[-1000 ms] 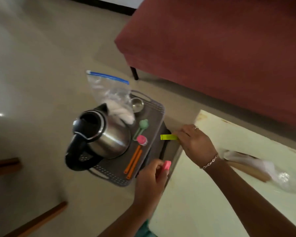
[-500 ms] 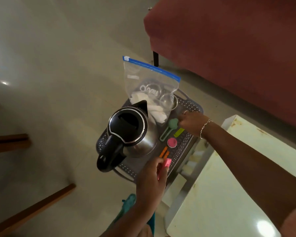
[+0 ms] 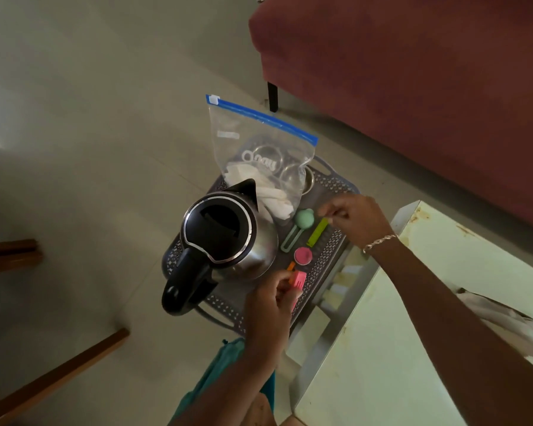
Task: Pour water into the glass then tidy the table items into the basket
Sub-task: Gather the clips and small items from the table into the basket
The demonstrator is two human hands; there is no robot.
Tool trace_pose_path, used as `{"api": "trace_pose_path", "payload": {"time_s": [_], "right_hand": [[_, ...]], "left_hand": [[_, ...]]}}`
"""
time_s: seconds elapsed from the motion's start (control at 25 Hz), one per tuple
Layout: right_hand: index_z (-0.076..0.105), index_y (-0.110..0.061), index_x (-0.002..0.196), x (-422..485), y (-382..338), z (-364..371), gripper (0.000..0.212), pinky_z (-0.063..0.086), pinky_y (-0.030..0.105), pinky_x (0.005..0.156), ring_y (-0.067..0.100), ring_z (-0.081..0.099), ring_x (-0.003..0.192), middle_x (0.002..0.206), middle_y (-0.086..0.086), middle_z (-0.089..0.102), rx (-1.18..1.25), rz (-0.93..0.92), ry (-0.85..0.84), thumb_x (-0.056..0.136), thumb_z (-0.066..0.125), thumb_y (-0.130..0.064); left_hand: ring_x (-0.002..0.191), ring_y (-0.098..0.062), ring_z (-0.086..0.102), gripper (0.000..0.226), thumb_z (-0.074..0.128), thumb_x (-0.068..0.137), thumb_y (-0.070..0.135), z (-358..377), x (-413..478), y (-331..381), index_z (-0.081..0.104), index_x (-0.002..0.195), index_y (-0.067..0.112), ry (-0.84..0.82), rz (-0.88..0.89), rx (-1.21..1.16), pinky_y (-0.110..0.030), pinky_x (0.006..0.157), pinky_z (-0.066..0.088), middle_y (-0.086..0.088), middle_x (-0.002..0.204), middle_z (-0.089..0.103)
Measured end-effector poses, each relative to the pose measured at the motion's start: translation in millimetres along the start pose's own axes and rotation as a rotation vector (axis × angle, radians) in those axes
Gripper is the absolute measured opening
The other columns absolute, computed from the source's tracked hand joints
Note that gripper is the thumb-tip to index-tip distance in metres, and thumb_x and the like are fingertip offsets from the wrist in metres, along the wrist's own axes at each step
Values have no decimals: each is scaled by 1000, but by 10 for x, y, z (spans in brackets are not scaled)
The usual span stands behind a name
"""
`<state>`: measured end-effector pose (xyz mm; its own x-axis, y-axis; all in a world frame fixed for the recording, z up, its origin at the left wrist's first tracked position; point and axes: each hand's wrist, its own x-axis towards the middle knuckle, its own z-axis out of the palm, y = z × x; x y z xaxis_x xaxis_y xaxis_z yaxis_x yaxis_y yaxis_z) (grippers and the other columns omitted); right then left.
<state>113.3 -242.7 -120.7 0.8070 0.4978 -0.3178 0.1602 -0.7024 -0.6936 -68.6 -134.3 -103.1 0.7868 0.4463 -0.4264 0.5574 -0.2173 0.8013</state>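
A grey perforated basket (image 3: 340, 183) sits on the floor beside the white table (image 3: 397, 348). It holds a steel kettle (image 3: 228, 238) with a black lid and handle, a clear zip bag (image 3: 259, 149) with a blue seal, a green measuring spoon (image 3: 303, 218), a pink round spoon (image 3: 303, 255), orange sticks (image 3: 290, 266) and a yellow-green clip (image 3: 317, 232) lying flat. My right hand (image 3: 362, 222) hovers at that clip's upper end, fingers loosely apart and holding nothing. My left hand (image 3: 268, 309) pinches a pink clip (image 3: 299, 278) over the basket's near side.
A dark red sofa (image 3: 413, 87) stands behind the basket. Brown wooden furniture legs (image 3: 59, 376) cross the floor at the left. A crumpled plastic bag (image 3: 499, 321) lies on the table at the right. A small steel cup (image 3: 309, 179) shows behind the zip bag.
My right hand carried the yellow-green clip from the table edge into the basket, laid it beside the green spoon and drew back. My left hand brought the pink clip over the basket.
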Motion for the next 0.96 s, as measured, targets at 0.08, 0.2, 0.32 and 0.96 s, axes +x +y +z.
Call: {"api": "trace_pose_path", "payload": {"time_s": [0.08, 0.2, 0.32, 0.96], "right_hand": [[68, 3, 91, -292, -118, -44, 20, 53, 11, 63, -2, 63, 58, 70, 1, 70, 476, 121, -141, 75, 61, 14], [66, -1, 94, -609, -154, -22, 23, 57, 17, 63, 4, 67, 64, 68, -7, 72, 789, 198, -227, 76, 61, 12], [66, -9, 94, -705, -126, 7, 29, 57, 19, 63, 9, 69, 69, 73, -6, 74, 914, 213, -215, 75, 61, 13], [69, -11, 102, 346, 8, 116, 23, 49, 37, 87, 35, 60, 103, 109, 16, 67, -492, 205, -105, 84, 55, -9]], "left_hand": [[74, -14, 65, 30, 65, 79, 1, 39, 76, 86, 61, 87, 30, -22, -66, -156, -25, 63, 54, -2, 81, 69], [76, -12, 67, 24, 63, 79, -4, 84, 167, 201, 61, 94, 15, -94, -135, -410, -19, 63, 52, -6, 87, 70], [71, -7, 68, 22, 60, 81, -2, 106, 213, 263, 59, 98, 12, -195, -225, -602, -18, 59, 53, -2, 85, 71], [108, -18, 55, 29, 47, 93, 14, 167, 248, 46, 53, 121, 6, -18, -225, -86, -33, 96, 44, -12, 121, 59]]}}
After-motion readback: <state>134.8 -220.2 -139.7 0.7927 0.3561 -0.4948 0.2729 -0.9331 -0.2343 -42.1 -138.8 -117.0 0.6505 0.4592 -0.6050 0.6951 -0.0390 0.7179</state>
